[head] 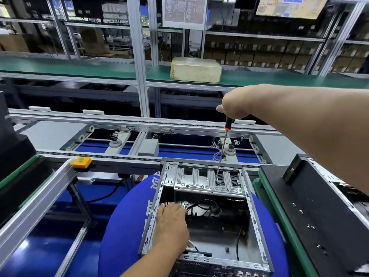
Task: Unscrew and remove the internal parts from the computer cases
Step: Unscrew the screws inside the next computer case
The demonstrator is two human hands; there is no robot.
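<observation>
- Open computer case [205, 214] near centre, resting on a round blue cushion [123, 226]; second dark case [311, 206] to the right on a green-edged desk [279, 212].
- Right hand [235, 106], fingers curled tight around the handle of a long screwdriver [222, 148], tip down on the silver drive bracket [207, 180] at the far end of the case.
- Left hand [171, 222] inside the case at its left wall, fingers bent down among black cables [201, 204]; cannot tell whether gripping anything.
- Risk: long thin shaft held high, so tip likely to slip off the screw head and gouge the bracket.
- Risk: freed screw likely to drop through bracket slots into the case floor.
- Risk: soft cushion under the case, so downward push may rock it.
- Risk: left fingers near sharp sheet-metal edges and cables; snagging or a cut possible.
</observation>
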